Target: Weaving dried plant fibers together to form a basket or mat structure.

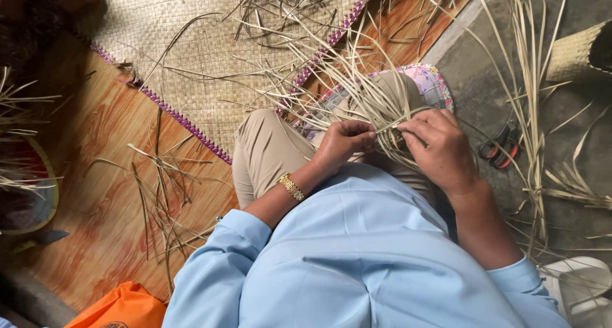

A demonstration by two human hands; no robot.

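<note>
My left hand (344,143) and my right hand (440,146) meet in front of me over my lap, both with fingers closed on thin pale straw strips (357,92) that fan out away from me. The strips cross one another where my fingertips pinch them. A gold bracelet (291,187) sits on my left wrist. I wear a light blue shirt and tan trousers (268,149). A small round woven piece with a colourful edge (433,86) lies under the strips by my knee.
A large woven mat with a purple border (191,54) lies on the wood-pattern floor. Loose strips (159,194) are scattered at left. Scissors with red-and-black handles (500,146) rest on grey concrete at right. A woven basket (580,54) and an orange bag (121,309) lie at the edges.
</note>
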